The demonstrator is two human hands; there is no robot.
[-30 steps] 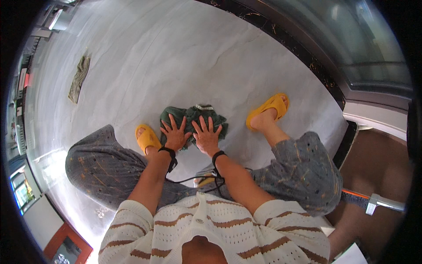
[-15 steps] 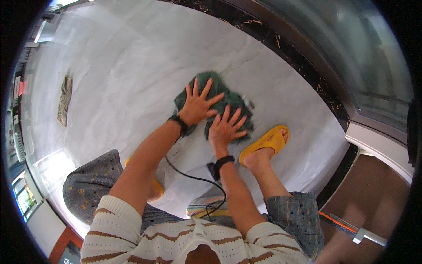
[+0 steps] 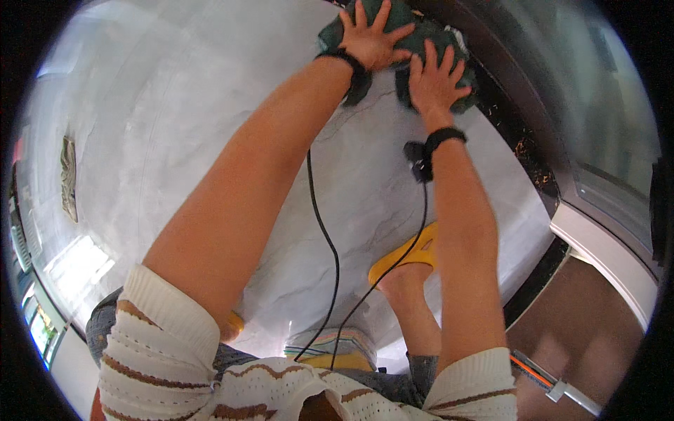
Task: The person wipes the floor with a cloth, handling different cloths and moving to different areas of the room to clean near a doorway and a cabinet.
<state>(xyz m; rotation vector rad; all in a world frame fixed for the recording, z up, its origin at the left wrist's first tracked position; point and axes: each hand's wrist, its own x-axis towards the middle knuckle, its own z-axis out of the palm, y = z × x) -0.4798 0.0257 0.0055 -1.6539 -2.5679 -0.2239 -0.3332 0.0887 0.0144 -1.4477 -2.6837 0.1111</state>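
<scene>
Hands both spread wide, palms down, pressing on bunched dark green cloth [image 3: 425, 29]; nothing clenched, no pinch seen. Left hand [image 3: 370, 43]: fingers fanned, pointing up the view, thumb stretched out to the right, lying on the cloth's left part. Right hand [image 3: 435, 83]: slightly lower and to the right, fingers also fanned, pointing up, thumb out to the right side, on the cloth's right part. Hands near each other, cloth showing between them.

Cloth lies on grey marbled floor [image 3: 196, 91], at top of view, right end reaching the black border strip [image 3: 523, 151] below the glass panel [image 3: 607, 91]. Long axis runs left to right, slanting down toward the right; upper edge partly cut off by the frame. Whitish patch [image 3: 458, 38] on its upper right edge, facing the border side. Folds uneven, so no clear front end.

Black wristband [image 3: 444, 138] on right wrist, small black box [image 3: 419, 161] just beside it; another dark band [image 3: 357, 69] on left wrist. Black cable [image 3: 335, 252] hangs between the forearms. Yellow slipper [image 3: 401, 258] by right forearm. Crumpled greyish cloth [image 3: 68, 179] far left, well apart.
</scene>
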